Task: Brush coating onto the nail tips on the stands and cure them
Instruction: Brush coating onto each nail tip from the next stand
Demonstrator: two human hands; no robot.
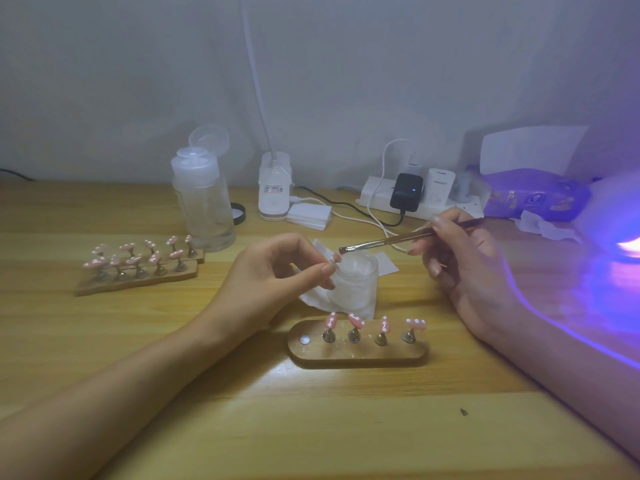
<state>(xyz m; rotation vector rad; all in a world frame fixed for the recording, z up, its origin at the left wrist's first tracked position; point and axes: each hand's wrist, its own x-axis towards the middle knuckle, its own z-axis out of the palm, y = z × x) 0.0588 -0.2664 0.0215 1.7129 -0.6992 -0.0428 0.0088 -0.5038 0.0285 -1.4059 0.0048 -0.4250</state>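
The left hand pinches one nail tip above the jar. The right hand pinches the brush, its hairs just beside that tip. The near stand sits between the arms on the wooden table. A purple lamp glows at the right edge.

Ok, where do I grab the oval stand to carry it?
Likely the left end of the oval stand, pinching the base's front and back edges, coming low from the left. That end carries only a bare magnet disc, no post, so fingers stay clear of the four nail tips.
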